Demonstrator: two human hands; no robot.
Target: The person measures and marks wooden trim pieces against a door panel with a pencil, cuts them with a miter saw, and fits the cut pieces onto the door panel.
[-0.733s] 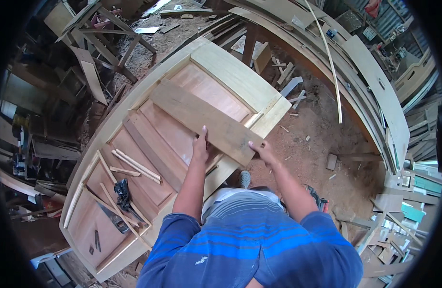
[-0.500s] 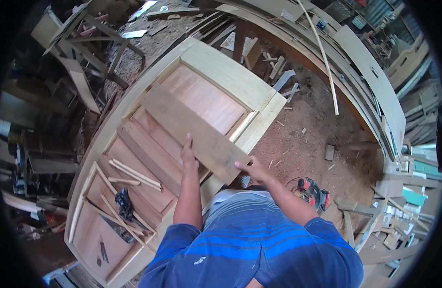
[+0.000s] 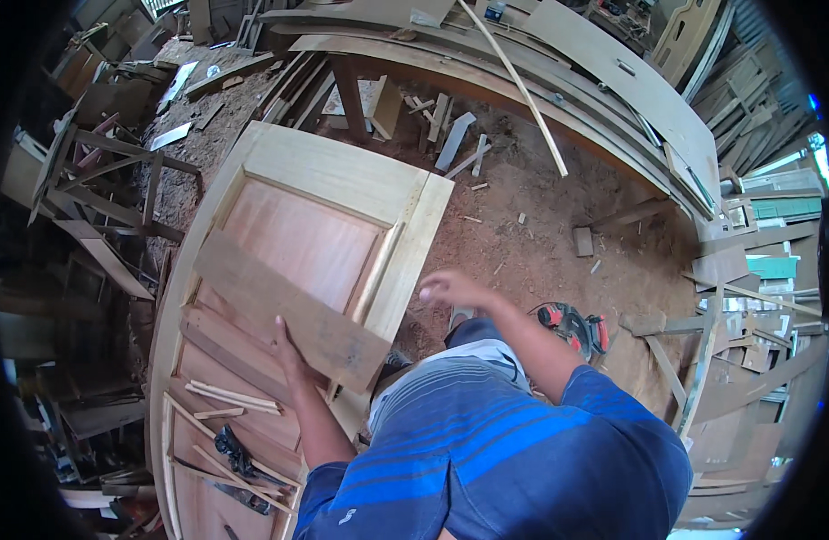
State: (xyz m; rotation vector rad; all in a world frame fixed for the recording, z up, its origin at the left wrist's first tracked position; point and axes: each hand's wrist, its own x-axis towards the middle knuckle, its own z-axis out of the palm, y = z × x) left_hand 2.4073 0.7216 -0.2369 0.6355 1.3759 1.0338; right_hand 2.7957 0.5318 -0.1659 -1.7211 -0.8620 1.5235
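A wooden panelled door [image 3: 408, 207] lies below me, with a brown board [image 3: 252, 283] slanting across its pink panels. My left hand [image 3: 290, 351] grips the lower edge of this board. My right hand [image 3: 450, 292] is raised just right of the door, off the board, with its fingers loosely apart and nothing in them. On the lower part of the door lie thin pale strips [image 3: 230, 396], a black crumpled object [image 3: 234, 450] and a dark flat tool, partly hidden under the strips.
A red and black power tool [image 3: 572, 328] sits on the dirt floor right of my body. A long bench [image 3: 603, 67] with boards and a loose strip curves across the back. A wooden frame [image 3: 104, 189] stands at left; stacked offcuts [image 3: 761, 297] fill the right.
My right hand has let go of the board and moved away from it. The view has turned, so the door appears farther left and more of the red tool shows.
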